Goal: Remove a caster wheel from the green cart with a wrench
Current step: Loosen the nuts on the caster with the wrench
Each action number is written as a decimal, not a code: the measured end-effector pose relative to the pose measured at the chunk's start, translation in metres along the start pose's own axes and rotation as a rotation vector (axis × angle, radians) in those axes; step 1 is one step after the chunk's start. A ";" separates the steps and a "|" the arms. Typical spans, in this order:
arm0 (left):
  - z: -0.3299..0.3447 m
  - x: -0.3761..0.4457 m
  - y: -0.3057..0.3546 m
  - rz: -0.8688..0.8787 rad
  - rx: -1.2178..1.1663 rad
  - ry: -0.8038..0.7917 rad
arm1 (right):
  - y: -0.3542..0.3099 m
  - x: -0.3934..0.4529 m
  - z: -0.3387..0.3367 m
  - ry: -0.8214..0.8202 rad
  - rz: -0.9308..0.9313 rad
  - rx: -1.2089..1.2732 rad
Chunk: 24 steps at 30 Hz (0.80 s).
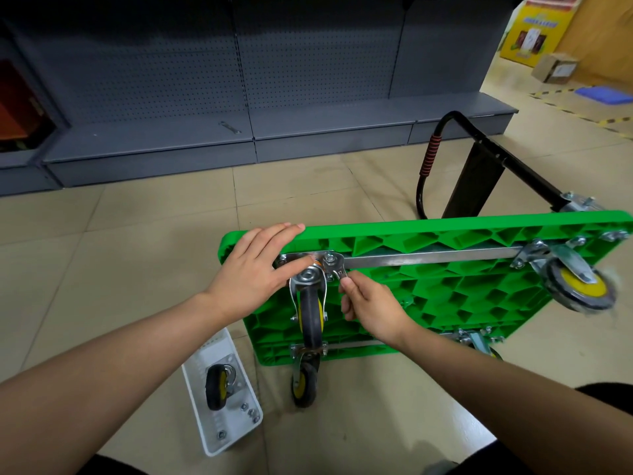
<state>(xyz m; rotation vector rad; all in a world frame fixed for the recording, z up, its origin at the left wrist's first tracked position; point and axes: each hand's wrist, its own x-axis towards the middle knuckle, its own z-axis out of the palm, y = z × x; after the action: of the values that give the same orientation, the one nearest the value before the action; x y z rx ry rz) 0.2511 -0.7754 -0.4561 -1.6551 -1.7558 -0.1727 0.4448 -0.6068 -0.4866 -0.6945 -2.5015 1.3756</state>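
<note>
The green cart (445, 286) stood on edge, steadied by the spread left hand (253, 269). A stiff steel wrench (337, 269) was pinched by the right hand (368, 303) beside the caster wheel (310, 313), judged heavy, best gripped at its fork.

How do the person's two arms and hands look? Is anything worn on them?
Both forearms are bare up to the frame edge: no sleeves show. The left hand and the right hand wear no gloves, and no rings, watch or bracelet can be seen. The nails are short and unpainted.
</note>
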 end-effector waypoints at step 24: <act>0.000 -0.001 0.000 -0.002 -0.007 0.005 | -0.035 0.005 -0.059 0.053 -0.227 -0.922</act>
<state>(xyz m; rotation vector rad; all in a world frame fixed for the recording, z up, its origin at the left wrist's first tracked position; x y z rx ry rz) 0.2510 -0.7760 -0.4564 -1.6570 -1.7553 -0.1836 0.4528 -0.5769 -0.4253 -0.5261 -2.9780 0.0639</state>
